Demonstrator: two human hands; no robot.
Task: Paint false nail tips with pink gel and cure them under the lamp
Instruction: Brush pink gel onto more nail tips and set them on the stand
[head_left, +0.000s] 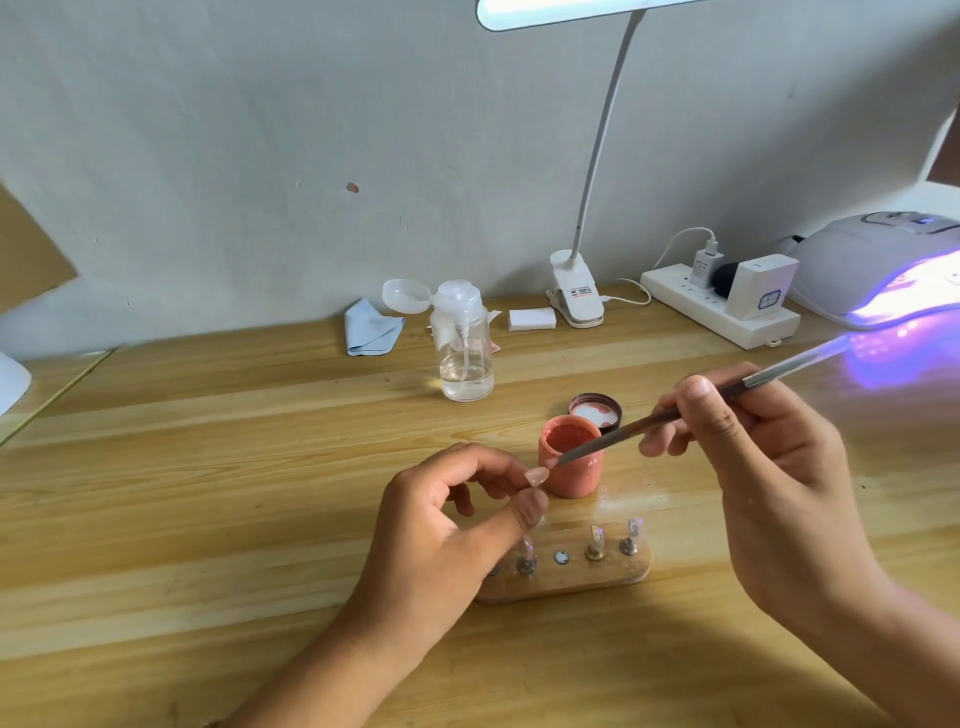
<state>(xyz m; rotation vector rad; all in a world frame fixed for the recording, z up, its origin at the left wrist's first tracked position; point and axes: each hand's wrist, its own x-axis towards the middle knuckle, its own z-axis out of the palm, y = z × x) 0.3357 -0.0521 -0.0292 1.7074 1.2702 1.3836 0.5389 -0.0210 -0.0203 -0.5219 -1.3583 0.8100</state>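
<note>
My left hand (457, 525) pinches a small false nail tip (536, 475) between thumb and fingers, just left of the open pink gel pot (571, 460). My right hand (753, 447) grips a thin brush (675, 413), and its bristle end touches the nail tip. Below the hands lies a wooden nail holder (576, 574) with three clear tips standing on metal pegs and one bare peg base. The pot's dark lid (596, 409) lies upturned behind the pot. The curing lamp (878, 270) glows violet at the far right.
A clear pump bottle (465, 348) with its cap flipped open stands mid-table. Behind it lie a blue cloth (370, 328) and white pads (531, 318). A clip desk lamp (576, 296) and a power strip (719, 306) with plugs line the wall.
</note>
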